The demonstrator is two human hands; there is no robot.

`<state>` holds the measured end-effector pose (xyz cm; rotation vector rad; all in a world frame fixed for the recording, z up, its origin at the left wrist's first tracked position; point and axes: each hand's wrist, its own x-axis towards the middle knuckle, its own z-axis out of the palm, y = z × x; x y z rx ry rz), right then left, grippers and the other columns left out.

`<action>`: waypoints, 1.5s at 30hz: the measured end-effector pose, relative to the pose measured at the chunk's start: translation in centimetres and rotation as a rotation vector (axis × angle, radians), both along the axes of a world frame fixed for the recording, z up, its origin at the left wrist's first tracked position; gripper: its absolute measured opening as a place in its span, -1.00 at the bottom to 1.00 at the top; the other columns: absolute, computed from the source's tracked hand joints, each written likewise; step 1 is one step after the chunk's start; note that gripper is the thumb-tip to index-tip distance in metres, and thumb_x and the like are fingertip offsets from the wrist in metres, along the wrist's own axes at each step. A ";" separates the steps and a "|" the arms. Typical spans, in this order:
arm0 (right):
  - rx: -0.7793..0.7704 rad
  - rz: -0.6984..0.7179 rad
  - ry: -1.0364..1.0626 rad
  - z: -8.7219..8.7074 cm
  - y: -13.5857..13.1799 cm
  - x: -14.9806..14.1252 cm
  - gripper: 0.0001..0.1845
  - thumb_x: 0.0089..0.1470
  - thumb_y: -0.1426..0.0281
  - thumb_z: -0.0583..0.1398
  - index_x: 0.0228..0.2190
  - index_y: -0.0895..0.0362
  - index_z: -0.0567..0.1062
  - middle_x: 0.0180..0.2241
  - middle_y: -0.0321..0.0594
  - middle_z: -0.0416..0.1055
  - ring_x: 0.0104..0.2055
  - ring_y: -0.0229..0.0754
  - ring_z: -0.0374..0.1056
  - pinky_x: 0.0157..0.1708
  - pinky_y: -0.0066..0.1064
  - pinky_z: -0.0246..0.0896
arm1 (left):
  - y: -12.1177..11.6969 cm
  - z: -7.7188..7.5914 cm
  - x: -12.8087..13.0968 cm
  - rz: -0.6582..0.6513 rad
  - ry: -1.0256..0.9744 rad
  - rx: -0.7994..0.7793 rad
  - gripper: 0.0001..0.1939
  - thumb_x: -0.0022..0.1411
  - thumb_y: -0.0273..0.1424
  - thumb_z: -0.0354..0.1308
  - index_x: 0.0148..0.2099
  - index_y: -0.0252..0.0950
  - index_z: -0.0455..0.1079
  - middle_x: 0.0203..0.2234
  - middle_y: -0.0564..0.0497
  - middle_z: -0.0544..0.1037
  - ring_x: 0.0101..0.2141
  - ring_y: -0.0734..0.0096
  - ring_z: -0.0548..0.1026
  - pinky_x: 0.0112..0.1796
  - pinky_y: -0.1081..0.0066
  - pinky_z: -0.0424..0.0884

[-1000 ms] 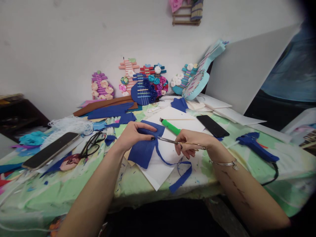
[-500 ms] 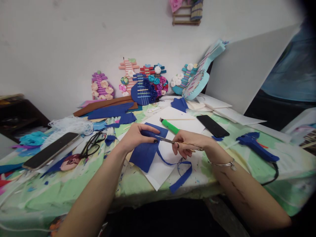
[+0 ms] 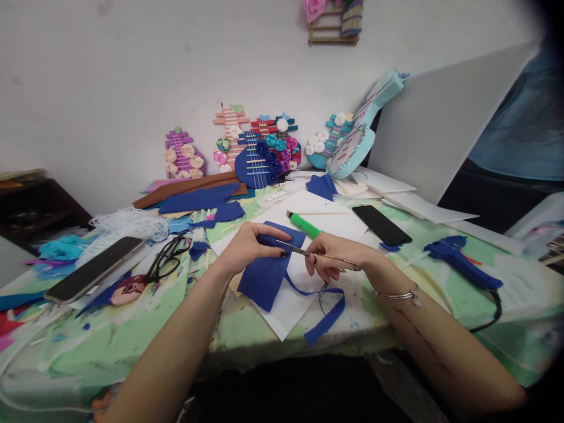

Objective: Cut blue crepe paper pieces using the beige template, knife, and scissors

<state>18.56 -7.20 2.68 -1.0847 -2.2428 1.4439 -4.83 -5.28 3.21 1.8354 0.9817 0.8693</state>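
My left hand pinches the upper part of a blue sheet of crepe-like paper between thumb and fingers. My right hand is closed around the handles of a pair of scissors, whose blades point left at the edge of the blue piece by my left thumb. A narrow blue strip curls down from the sheet below the scissors. Beneath all this lies white paper. Just beyond my right hand rests a green utility knife, partly covered by that hand.
A black phone and a blue glue gun lie at right. Another phone, eyeglasses and white cord are at left. Decorated guitar shapes stand along the wall. Blue scraps lie behind my left hand.
The scissor blades have shifted slightly left relative to the blue paper, and less of them shows. Both hands keep their grips; the whole view has moved a little.
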 end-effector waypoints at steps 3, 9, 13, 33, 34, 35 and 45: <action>0.001 -0.002 0.010 -0.1 0.0 0.0 -0.49 0.00 -0.01 0.19 -0.48 0.25 0.48 -0.70 -0.23 0.38 -0.71 -0.34 0.23 -0.71 -0.55 0.10 | 0.0 0.0 0.0 -0.008 -0.004 0.004 -0.70 -0.15 -0.50 0.39 -0.26 -0.27 0.62 -0.31 -0.05 0.66 -0.26 0.18 0.60 -0.25 0.37 0.53; -0.012 -0.017 0.016 -0.1 0.0 -0.1 -0.49 -0.02 0.00 0.21 -0.48 0.25 0.48 -0.71 -0.24 0.37 -0.71 -0.34 0.23 -0.70 -0.54 0.13 | 0.0 0.0 0.1 0.000 0.001 0.003 -0.70 -0.14 -0.49 0.40 -0.25 -0.28 0.62 -0.30 -0.06 0.66 -0.26 0.16 0.60 -0.26 0.36 0.53; -0.008 -0.006 0.016 0.0 0.0 0.0 -0.47 -0.03 -0.03 0.21 -0.47 0.25 0.48 -0.70 -0.25 0.37 -0.69 -0.34 0.24 -0.68 -0.54 0.16 | 0.0 0.0 0.1 0.012 -0.002 -0.007 -0.70 -0.15 -0.49 0.40 -0.25 -0.27 0.62 -0.31 -0.05 0.66 -0.28 0.18 0.60 -0.27 0.36 0.53; 0.020 -0.023 -0.016 -0.1 0.0 -0.1 -0.42 -0.03 -0.08 0.18 -0.48 0.25 0.46 -0.70 -0.21 0.37 -0.71 -0.34 0.22 -0.71 -0.54 0.11 | -0.1 0.1 0.1 -0.003 -0.002 0.004 -0.71 -0.15 -0.49 0.40 -0.26 -0.28 0.62 -0.30 -0.06 0.66 -0.25 0.18 0.60 -0.25 0.37 0.51; 0.021 -0.025 -0.019 -0.1 0.0 -0.1 -0.42 -0.03 -0.08 0.18 -0.48 0.25 0.46 -0.69 -0.21 0.37 -0.71 -0.33 0.22 -0.71 -0.53 0.13 | -0.1 0.1 0.1 -0.003 -0.001 0.003 -0.71 -0.15 -0.48 0.40 -0.26 -0.28 0.62 -0.30 -0.06 0.66 -0.26 0.18 0.60 -0.25 0.37 0.51; 0.019 -0.026 -0.023 -0.1 0.1 -0.1 -0.42 -0.03 -0.08 0.17 -0.48 0.25 0.46 -0.69 -0.21 0.37 -0.71 -0.33 0.23 -0.70 -0.53 0.14 | -0.1 0.1 0.1 -0.004 0.000 0.001 -0.70 -0.15 -0.48 0.40 -0.25 -0.28 0.62 -0.30 -0.05 0.66 -0.26 0.18 0.60 -0.26 0.37 0.51; 0.022 -0.052 -0.049 0.2 -0.1 -0.4 -0.53 -0.02 0.03 0.19 -0.50 0.24 0.45 -0.70 -0.21 0.36 -0.71 -0.31 0.25 -0.71 -0.52 0.15 | 0.0 0.0 0.1 -0.010 -0.002 0.003 -0.70 -0.14 -0.49 0.40 -0.25 -0.26 0.62 -0.31 -0.02 0.66 -0.27 0.24 0.60 -0.27 0.42 0.50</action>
